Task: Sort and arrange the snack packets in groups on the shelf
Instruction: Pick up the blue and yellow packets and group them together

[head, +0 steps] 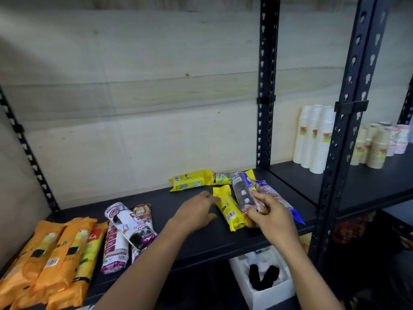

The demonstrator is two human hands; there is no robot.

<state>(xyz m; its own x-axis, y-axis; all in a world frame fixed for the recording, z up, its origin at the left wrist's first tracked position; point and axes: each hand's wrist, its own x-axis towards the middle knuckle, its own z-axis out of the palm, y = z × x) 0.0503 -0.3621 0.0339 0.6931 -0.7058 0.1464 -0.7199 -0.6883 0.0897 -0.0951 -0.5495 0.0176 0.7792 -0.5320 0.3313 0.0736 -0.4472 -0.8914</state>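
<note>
Black shelf [201, 242]: orange packets [51, 260] far left, maroon-white packets [116, 242] beside them. Fingers of right hand [272, 217] curl round near end of blue packet [268, 189]. Fingers of left hand [197, 212] loosely extended, tips touching yellow packet [228, 209] just beside the blue one.

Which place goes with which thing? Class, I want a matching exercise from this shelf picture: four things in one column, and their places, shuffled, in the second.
Things
1. orange packets
2. purple-and-white packets
3. white cup stacks
4. blue packet

Places
a. gripped in the right hand
b. far left end of the shelf
c. next bay, to the right of the black upright
d. between the orange group and the left hand

Pairs: 1-b, 2-d, 3-c, 4-a
</note>
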